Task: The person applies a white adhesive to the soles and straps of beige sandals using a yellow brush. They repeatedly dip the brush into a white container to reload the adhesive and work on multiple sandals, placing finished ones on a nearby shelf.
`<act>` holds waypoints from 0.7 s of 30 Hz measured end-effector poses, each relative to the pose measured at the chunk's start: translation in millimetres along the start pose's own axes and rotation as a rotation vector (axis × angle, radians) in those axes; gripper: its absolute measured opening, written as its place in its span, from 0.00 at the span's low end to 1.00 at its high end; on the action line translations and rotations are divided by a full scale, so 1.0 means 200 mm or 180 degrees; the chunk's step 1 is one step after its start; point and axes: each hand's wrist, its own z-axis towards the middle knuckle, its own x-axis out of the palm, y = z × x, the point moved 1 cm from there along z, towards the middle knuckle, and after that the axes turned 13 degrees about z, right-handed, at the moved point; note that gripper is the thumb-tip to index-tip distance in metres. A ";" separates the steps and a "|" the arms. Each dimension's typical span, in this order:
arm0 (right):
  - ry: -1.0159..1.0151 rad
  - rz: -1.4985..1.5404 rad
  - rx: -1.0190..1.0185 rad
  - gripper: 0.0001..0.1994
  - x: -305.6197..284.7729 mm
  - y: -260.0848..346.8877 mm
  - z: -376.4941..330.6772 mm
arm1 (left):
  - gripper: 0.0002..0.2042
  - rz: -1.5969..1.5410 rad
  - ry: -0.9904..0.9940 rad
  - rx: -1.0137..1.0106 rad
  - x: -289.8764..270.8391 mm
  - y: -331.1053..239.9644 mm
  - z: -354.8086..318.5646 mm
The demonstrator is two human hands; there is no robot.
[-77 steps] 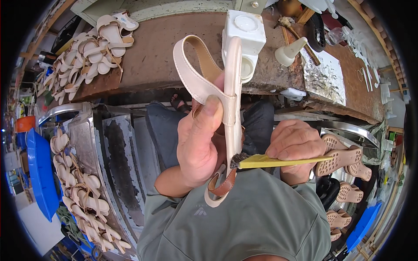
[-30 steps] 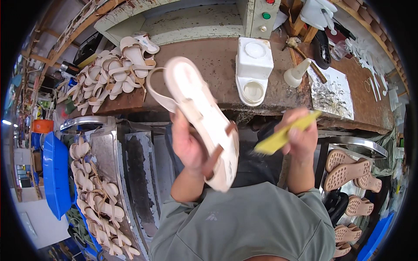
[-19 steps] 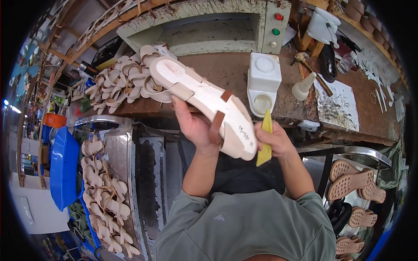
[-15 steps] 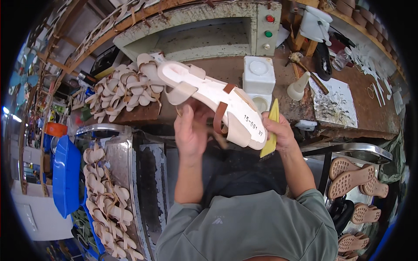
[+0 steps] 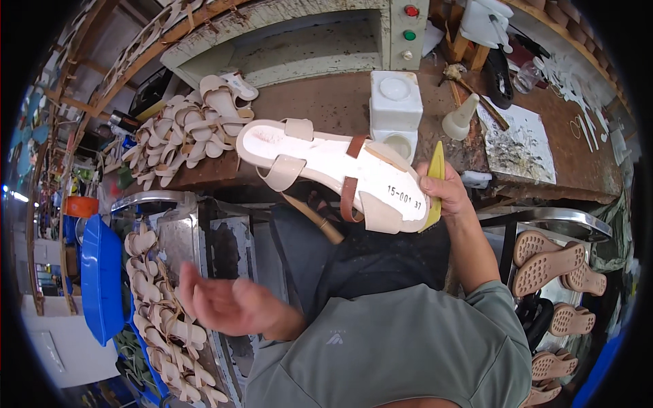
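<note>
My right hand (image 5: 450, 192) grips the toe end of a cream sandal upper on a white last (image 5: 326, 170), held level above my lap with its heel pointing left. A yellow flat tool (image 5: 434, 183) is pinched in the same hand, beside the toe. Brown straps cross the sandal's middle. My left hand (image 5: 228, 306) hangs open and empty at the lower left, above a tray of cream sandal parts (image 5: 160, 306).
A pile of finished cream sandals (image 5: 190, 126) lies on the brown workbench (image 5: 326, 105) at the left. A white box-shaped container (image 5: 394, 109), a white cone bottle (image 5: 459, 117) and a stained paper sheet (image 5: 517, 139) stand behind. Tan soles (image 5: 551, 262) fill racks at the right. A blue bin (image 5: 102, 275) stands left.
My left hand has let go of the sandal and dropped to the lower left. The sandal now rests in my right hand alone, together with the yellow tool.
</note>
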 end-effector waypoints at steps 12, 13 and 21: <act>0.0304 -0.0485 0.0566 0.10 0.01 -0.01 0.00 | 0.07 -0.3060 0.3379 -0.0991 0.26 -0.04 -0.26; 0.0297 -0.0717 0.0615 0.10 0.01 0.01 0.00 | 0.07 -0.2934 0.3291 -0.0745 0.27 -0.04 -0.27; 0.0033 -0.0975 -0.0576 0.15 0.26 0.30 -0.10 | 0.06 -0.1778 0.2933 0.0850 0.19 -0.05 -0.35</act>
